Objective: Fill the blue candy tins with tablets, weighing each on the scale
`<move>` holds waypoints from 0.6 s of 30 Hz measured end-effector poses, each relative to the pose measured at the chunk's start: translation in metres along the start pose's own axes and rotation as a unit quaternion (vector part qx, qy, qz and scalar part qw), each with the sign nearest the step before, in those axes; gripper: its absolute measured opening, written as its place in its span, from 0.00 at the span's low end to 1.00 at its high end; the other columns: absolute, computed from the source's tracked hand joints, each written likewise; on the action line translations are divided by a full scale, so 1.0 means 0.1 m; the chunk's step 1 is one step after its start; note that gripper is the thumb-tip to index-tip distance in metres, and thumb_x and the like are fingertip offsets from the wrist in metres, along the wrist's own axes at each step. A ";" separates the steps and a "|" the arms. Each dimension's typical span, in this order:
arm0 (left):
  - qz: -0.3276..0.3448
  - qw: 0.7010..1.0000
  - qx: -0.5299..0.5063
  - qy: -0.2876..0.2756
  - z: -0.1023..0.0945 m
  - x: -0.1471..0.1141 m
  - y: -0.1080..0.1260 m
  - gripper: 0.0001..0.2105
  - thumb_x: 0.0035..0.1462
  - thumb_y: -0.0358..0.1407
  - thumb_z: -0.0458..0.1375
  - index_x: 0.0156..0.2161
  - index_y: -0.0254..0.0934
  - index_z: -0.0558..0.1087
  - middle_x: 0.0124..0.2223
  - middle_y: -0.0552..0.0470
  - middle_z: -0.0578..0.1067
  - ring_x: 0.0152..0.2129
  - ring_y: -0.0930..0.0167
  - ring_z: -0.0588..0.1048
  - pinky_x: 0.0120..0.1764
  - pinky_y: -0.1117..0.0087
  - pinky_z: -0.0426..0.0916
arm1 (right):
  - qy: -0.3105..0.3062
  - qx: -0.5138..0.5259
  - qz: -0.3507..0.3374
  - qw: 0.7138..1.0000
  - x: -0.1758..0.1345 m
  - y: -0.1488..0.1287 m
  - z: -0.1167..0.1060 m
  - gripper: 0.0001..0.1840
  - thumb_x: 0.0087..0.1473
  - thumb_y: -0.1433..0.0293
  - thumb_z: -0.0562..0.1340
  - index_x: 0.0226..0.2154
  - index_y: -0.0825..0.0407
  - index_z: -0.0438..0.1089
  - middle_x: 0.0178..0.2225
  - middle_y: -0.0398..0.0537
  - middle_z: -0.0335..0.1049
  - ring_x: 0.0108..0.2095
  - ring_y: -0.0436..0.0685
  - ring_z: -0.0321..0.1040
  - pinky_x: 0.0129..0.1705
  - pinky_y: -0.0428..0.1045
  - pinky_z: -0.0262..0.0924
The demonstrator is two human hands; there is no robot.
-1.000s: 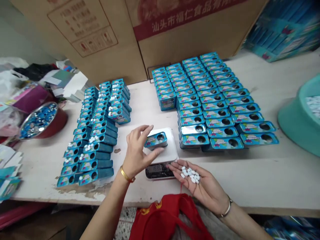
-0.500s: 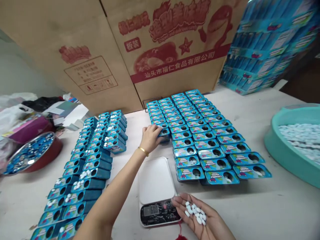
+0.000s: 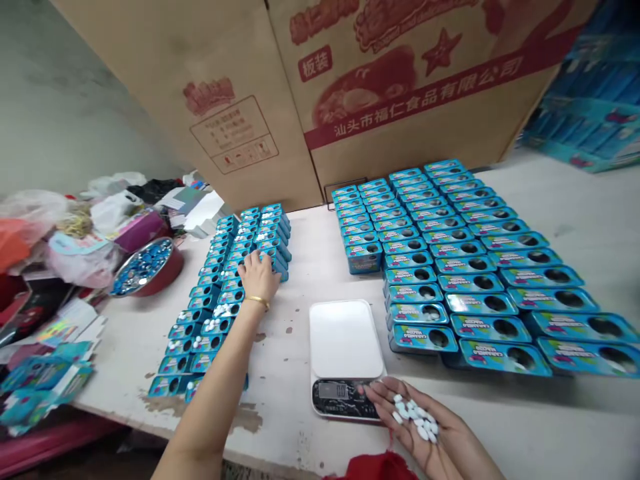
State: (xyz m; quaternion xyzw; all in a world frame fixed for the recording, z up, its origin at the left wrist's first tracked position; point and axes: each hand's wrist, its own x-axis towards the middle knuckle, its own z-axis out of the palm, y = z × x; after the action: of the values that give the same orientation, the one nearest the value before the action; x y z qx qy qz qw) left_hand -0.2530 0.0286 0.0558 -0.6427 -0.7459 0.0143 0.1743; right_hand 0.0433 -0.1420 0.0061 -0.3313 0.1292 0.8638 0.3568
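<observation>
While the right hand (image 3: 414, 437), its grip loosely cupped, bears white candies (image 3: 419, 419) beside the scale (image 3: 345, 340), the left hand (image 3: 260, 277) curls over tins (image 3: 231, 285) on the counter (image 3: 315, 253), its hold unclear, seemingly placing or picking one, the next move calling for clearing its neighbours.

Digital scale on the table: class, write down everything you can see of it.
The digital scale lies flat on the table, between two groups of blue tins. Its white, rounded-corner platform shows in full and looks like smooth plastic. Along its near side runs a glossy black panel with a small grey display; the digits are too blurred to read. The fingertips of the right hand overlap the panel's right end; touching or not cannot be told.
</observation>
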 end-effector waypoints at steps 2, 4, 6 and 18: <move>0.024 1.000 0.003 -0.018 0.02 0.00 -0.08 0.09 0.52 0.34 0.57 0.40 0.36 0.70 0.56 0.39 0.62 0.54 0.53 0.58 0.49 0.51 0.54 | 0.002 -0.006 0.002 1.000 -0.04 0.03 0.04 0.09 0.50 0.76 0.62 0.36 0.63 0.74 0.42 0.61 0.74 0.49 0.63 0.67 0.49 0.50 0.67; 0.059 0.998 -0.005 -0.026 -0.04 -0.04 -0.07 0.05 0.54 0.32 0.55 0.37 0.37 0.70 0.57 0.43 0.62 0.55 0.55 0.56 0.52 0.52 0.51 | 0.004 -0.009 -0.001 1.000 -0.08 0.05 0.06 0.09 0.52 0.75 0.60 0.36 0.63 0.74 0.43 0.62 0.74 0.50 0.63 0.67 0.49 0.51 0.67; 0.101 0.994 -0.015 -0.038 -0.20 -0.14 0.00 0.05 0.56 0.33 0.53 0.37 0.39 0.70 0.54 0.46 0.65 0.53 0.59 0.59 0.53 0.54 0.50 | 0.006 -0.009 -0.008 1.000 -0.12 0.04 0.04 0.09 0.53 0.75 0.59 0.36 0.63 0.73 0.43 0.62 0.74 0.50 0.63 0.67 0.49 0.51 0.67; 0.382 0.914 -0.039 -0.129 -1.00 -0.93 0.89 0.06 0.60 0.34 0.52 0.37 0.35 0.69 0.37 0.47 0.72 0.33 0.66 0.71 0.34 0.66 0.61 | 0.011 -0.033 -0.021 0.999 -0.29 0.06 -0.07 0.12 0.57 0.73 0.56 0.40 0.62 0.70 0.43 0.61 0.74 0.48 0.61 0.69 0.46 0.50 0.67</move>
State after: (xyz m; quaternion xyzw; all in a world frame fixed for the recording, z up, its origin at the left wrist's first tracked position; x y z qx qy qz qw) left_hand -0.1297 -0.0660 0.1057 -0.8775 -0.4596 0.1333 0.0324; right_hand 0.0580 -0.1646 0.0200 -0.3546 0.0974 0.8566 0.3619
